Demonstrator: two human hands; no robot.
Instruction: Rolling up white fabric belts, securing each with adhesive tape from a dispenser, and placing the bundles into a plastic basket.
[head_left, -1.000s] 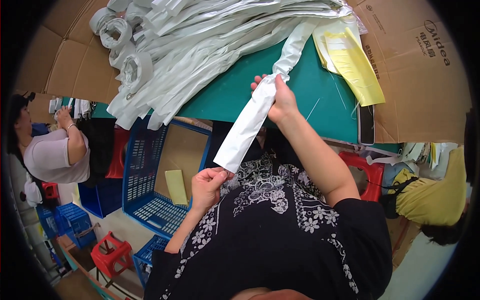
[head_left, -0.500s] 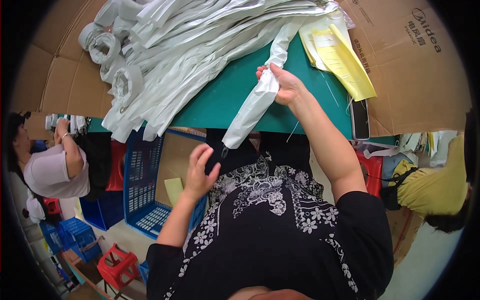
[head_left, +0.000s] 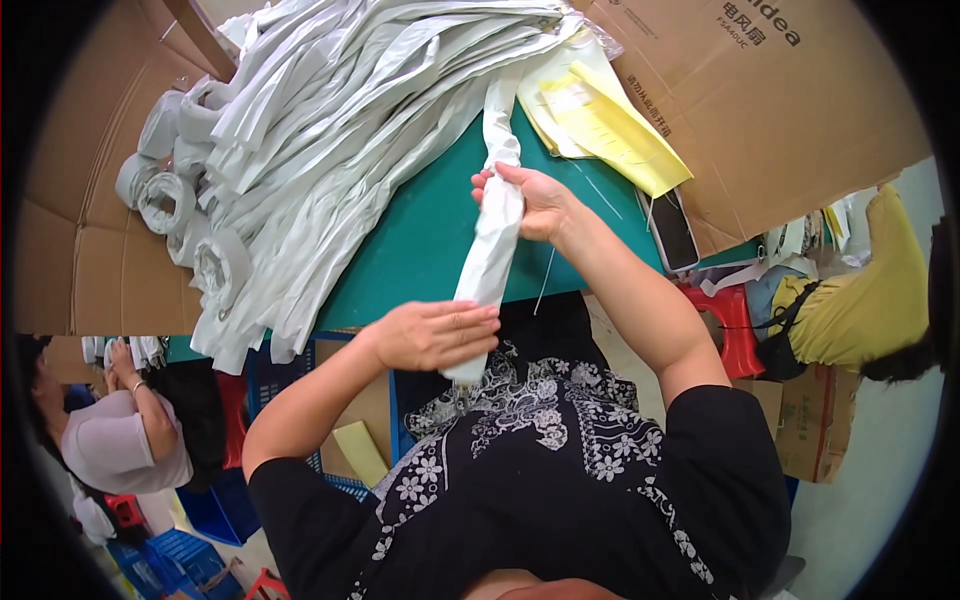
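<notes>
A long white fabric-like strip (head_left: 490,245) runs from the pile down over the near table edge toward my lap. My right hand (head_left: 540,202) grips it partway along, thumb on top and fingers curled around it. Above that grip the strip looks bunched and twisted; below, it hangs flatter and wider. My left hand (head_left: 430,335) lies across the lower part, fingers straight and together against the strip's face. Its thumb is hidden. The strip's lower end pokes out beneath this hand, in front of my shirt.
Many similar white strips (head_left: 340,150) fan across the green table (head_left: 410,230), rolled ends (head_left: 165,200) at left. Yellow sheets (head_left: 620,130) and a phone (head_left: 673,230) lie right. Cardboard (head_left: 760,110) borders the table. A blue crate (head_left: 270,375) stands below. Other people work on both sides.
My left hand has moved from beside the strip's lower end onto its face, fingers straightened. The strip hangs more upright. The whole view has shifted, and my right hand keeps its grip.
</notes>
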